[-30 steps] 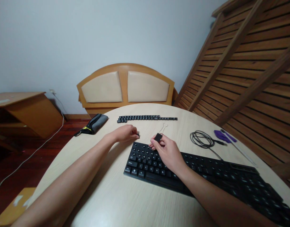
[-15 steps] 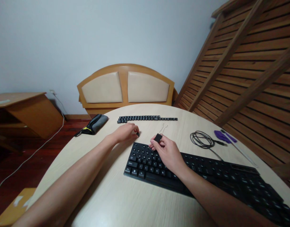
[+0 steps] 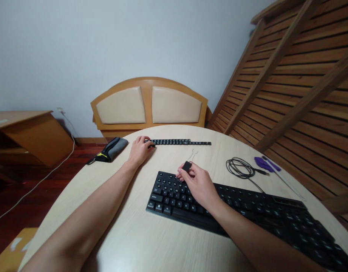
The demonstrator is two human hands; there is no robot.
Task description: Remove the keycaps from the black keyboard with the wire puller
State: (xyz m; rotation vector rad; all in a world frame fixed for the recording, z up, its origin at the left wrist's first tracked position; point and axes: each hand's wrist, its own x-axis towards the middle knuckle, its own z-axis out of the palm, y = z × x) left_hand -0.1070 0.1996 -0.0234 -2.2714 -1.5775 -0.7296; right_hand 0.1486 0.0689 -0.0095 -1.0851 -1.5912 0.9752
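My left hand [image 3: 140, 150] is at the left end of the rows of loose keycaps [image 3: 174, 142], its thumb and fingers closed around a small black keycap [image 3: 151, 146]. Part of that end of the rows is hidden behind the fingers. A keycap puller with a black handle [image 3: 186, 166] is gripped in my right hand [image 3: 198, 180], its two thin wire prongs pointing away from me. Below that hand lies a black keyboard [image 3: 174, 213], with bare key stems showing in its upper rows and keycaps on the lower ones.
A coiled black USB cable [image 3: 238, 167] lies behind the keyboard. To its right are a purple cloth [image 3: 266, 164] and a thin stick-like tool [image 3: 284, 178]. A grey and black pouch [image 3: 113, 150] sits at the round table's left edge.
My left hand has moved left and away from me, from beside the keyboard to the left end of the keycap rows, carrying a keycap. My right hand stays nearly still with the keycap puller.
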